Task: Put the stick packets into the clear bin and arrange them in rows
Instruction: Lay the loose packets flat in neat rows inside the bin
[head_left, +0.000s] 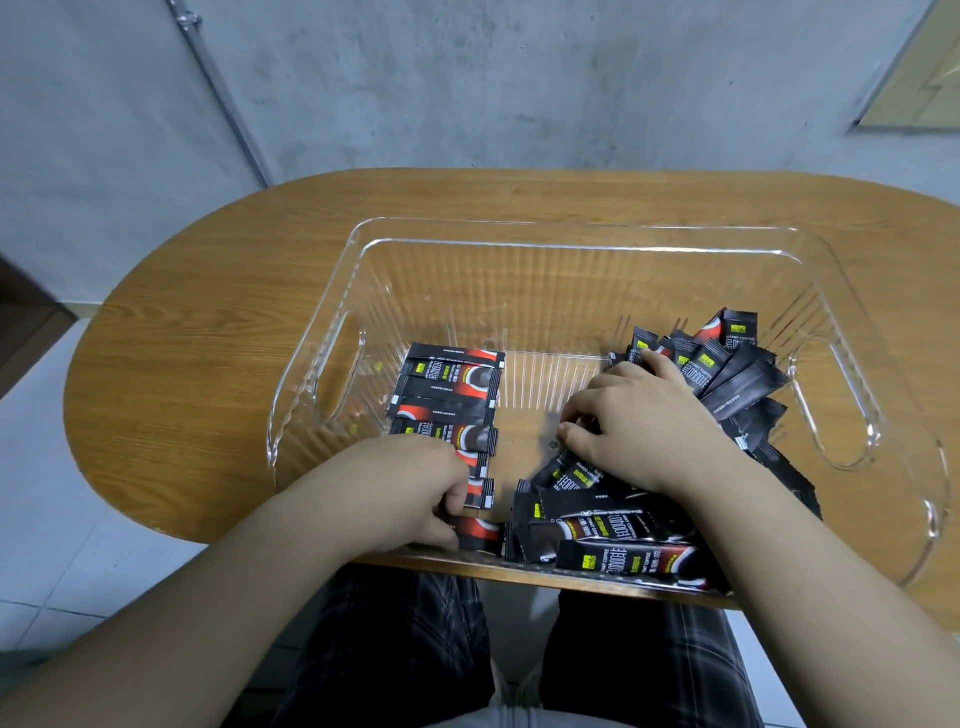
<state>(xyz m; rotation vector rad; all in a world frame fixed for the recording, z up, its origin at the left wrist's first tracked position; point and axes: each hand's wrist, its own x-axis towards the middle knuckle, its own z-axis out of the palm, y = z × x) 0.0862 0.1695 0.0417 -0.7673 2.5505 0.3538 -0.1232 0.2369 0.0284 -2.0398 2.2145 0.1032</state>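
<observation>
A clear ribbed bin (571, 234) with cut-out handles stands on the wooden table (218, 312). Along its left side lies a row of black-and-red stick packets (447, 395), stacked one below another. A loose heap of the same packets (727, 374) fills the right side and the near corner. My left hand (415, 493) is at the near end of the row, fingers curled round a packet (480, 535). My right hand (639, 421) lies on the loose heap, fingers bent down into the packets; whether it holds one is hidden.
The bin's floor shows bare between the row and the heap. The table's rounded near edge runs just under the bin, with my knees in plaid trousers (405, 649) below it. A grey wall (467, 78) rises behind the table.
</observation>
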